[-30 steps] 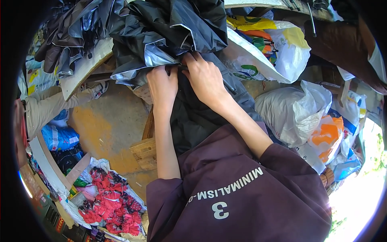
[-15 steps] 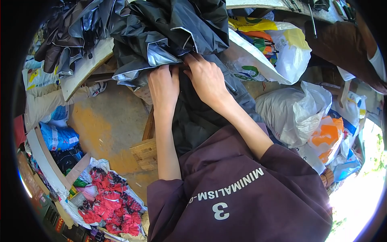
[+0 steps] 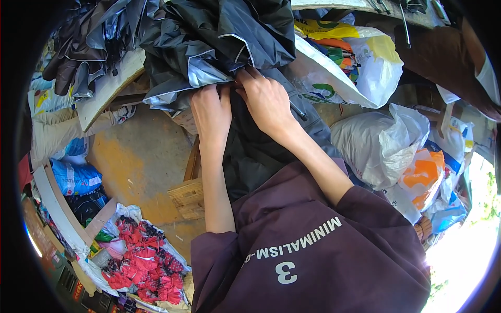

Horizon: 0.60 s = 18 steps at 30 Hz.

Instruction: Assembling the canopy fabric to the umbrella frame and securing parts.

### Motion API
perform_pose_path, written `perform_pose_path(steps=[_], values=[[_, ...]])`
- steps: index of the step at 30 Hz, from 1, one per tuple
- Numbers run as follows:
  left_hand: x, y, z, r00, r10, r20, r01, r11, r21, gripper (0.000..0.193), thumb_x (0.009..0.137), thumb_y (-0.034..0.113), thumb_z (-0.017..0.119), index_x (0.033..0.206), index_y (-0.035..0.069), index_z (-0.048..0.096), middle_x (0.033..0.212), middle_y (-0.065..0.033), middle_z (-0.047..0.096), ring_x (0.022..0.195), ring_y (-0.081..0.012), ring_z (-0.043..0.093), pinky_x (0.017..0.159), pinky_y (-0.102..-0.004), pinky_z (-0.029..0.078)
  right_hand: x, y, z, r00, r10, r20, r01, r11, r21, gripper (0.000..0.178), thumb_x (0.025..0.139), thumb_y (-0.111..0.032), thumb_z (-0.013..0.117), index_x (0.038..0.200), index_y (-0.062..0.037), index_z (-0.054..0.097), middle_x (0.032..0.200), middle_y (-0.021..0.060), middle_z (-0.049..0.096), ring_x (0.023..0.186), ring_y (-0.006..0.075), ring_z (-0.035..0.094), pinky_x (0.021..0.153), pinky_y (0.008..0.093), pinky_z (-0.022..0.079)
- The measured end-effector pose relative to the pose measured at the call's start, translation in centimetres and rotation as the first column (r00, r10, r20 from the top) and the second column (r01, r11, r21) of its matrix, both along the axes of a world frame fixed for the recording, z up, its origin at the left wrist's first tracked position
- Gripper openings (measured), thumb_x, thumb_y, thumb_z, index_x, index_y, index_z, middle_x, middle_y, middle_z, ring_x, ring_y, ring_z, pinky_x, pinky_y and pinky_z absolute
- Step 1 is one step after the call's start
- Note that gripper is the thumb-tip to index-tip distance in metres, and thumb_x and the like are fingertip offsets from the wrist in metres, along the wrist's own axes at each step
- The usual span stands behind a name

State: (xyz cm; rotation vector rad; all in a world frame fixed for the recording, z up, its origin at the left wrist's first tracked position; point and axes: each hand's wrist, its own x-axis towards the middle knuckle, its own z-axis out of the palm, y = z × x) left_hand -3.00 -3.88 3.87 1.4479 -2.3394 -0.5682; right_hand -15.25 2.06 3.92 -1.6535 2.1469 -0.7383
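A bunched black umbrella canopy (image 3: 219, 26) with a silvery underside lies in front of me, its folds heaped over the table's near edge. My left hand (image 3: 212, 112) is closed, fingertips pinching the canopy's lower hem. Beside it and slightly farther off, my right hand (image 3: 265, 101) is also closed, fingers curled into the fabric near the same edge. The fingertips of both hands are partly hidden by the cloth, and any small part between them is out of sight. A thin dark rod (image 3: 298, 112) sticks out just right of my right wrist.
More dark umbrellas (image 3: 78, 57) are heaped at the far left on a white board (image 3: 112, 91). At right stand an open plastic bag (image 3: 383, 68) of colourful folded pieces and a large whitish sack (image 3: 376, 148). Red bundles (image 3: 141, 261) fill a sack at lower left. Another person's leg (image 3: 62, 135) shows at left.
The canopy folds have shifted very slightly left. Both hands keep their grip in nearly the same place.
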Motion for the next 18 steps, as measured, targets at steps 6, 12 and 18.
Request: perform_pose_path(steps=[6,12,18], values=[[1.6,1.4,1.3,0.992,-0.049,-0.119,0.050,0.999,0.000,0.014,0.094,0.006,0.063,0.103,-0.004,0.068,0.105,-0.0223,0.073,0.088,-0.0373,0.069,0.081,-0.0396,0.052,-1.3,1.6,0.5,0.990,0.033,0.138,-0.024,0.998,-0.063,0.025,0.087,-0.012,0.070,0.108,-0.0044,0.060,0.098,0.0156,0.065,0.083,0.0381,0.065,0.073,0.0449,0.051],[7.8,5.6,3.6,0.548,0.546,-0.633,-0.189,0.819,0.542,0.025,0.102,0.011,0.056,0.121,-0.003,0.065,0.131,-0.0227,0.065,0.116,-0.0324,0.065,0.102,-0.0378,0.046,-6.9,5.7,-1.7,0.900,-0.035,0.435,0.029,0.999,0.020,0.036,0.089,-0.019,0.074,0.117,-0.0015,0.063,0.099,0.0094,0.065,0.091,0.0212,0.062,0.084,0.0311,0.048],[11.6,5.7,4.2,0.112,0.699,-0.707,0.011,0.710,0.704,0.051,0.107,0.029,0.045,0.148,-0.002,0.044,0.148,-0.0253,0.050,0.141,-0.0328,0.046,0.115,-0.0394,0.035,-7.1,5.7,-1.6,0.844,-0.004,0.536,-0.030,0.998,0.054,0.030,0.089,-0.017,0.071,0.114,-0.0016,0.063,0.097,0.0057,0.063,0.087,0.0159,0.056,0.083,0.0255,0.044]])
